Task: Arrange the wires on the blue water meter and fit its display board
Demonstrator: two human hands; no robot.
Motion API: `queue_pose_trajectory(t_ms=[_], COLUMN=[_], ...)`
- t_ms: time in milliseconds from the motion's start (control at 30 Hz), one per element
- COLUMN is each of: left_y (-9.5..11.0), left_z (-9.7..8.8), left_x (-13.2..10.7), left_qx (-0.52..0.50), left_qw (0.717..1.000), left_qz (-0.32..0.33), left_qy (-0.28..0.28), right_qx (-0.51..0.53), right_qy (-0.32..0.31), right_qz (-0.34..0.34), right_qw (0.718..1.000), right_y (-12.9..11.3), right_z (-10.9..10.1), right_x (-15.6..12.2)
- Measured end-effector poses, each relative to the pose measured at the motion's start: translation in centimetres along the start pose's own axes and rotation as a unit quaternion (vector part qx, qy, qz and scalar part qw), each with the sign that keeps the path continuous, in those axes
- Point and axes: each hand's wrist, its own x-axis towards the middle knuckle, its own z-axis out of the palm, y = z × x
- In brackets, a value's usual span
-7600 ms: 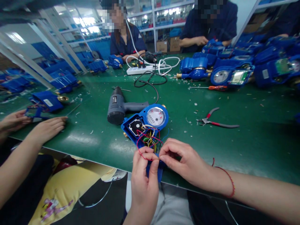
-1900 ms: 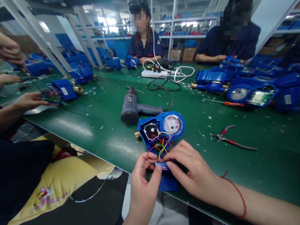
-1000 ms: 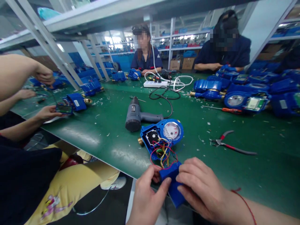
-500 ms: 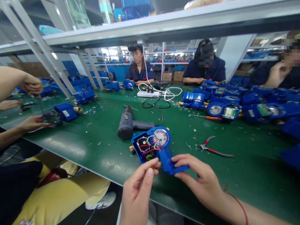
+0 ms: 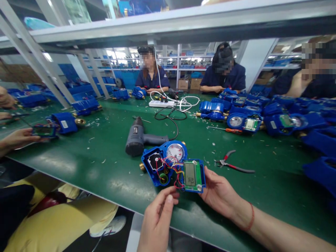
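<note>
- Green worktop (image 5: 86,164) carries everything; co-workers sit along its far and left edges, out of my reach.
- Heat gun (image 5: 140,137) lies on its side just behind my piece, cord trailing back toward the power strip (image 5: 160,103).
- Open blue water meter (image 5: 162,162) sits near the front edge, dial up, cavity exposed, brass fitting at its left end.
- Display module (image 5: 193,175), green board with LCD facing up, lies tilted against the meter's right side, tied to it by a bundle of coloured wires (image 5: 172,168).
- Right hand (image 5: 219,192) cups the module's right edge, fingers curled under, thumb on the side: a loose hold.
- Left hand (image 5: 160,213) is half closed, fingertips at the module's lower left corner by the wires; whether it pinches a wire I cannot tell.
- Pliers (image 5: 232,165) lie apart to the right, untouched.
- My read: the step in hand is seating the module. Next move calls for tucking the wires into the cavity without trapping them.
</note>
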Motion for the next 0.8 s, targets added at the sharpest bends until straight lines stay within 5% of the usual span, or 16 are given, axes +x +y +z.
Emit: queue_pose_trajectory(t_ms=[100,233,367,567,800], left_y=[-0.4,0.9,2.1,1.5,1.6], left_z=[0.5,1.9,2.7,2.0,-0.3], left_x=[0.6,1.0,1.4,1.6,0.8], left_qx=[-0.084,-0.267,-0.333,-0.313,-0.133], left_qw=[0.995,0.96,0.939,0.944,0.973], left_qz=[-0.039,-0.089,-0.075,-0.049,0.081], left_qy=[-0.027,0.004,0.042,0.089,0.173], right_qx=[0.007,0.015,0.022,0.02,0.01], right_qy=[-0.015,-0.026,-0.027,-0.02,0.027], right_qz=[0.011,0.03,0.047,0.056,0.042], right_qw=[1.0,0.999,0.998,0.998,0.999], right_y=[0.2,1.1,2.0,1.7,0.0], right_z=[0.0,-0.5,-0.9,-1.3,-2.4], right_x=[0.0,0.0,0.0,0.0,0.5])
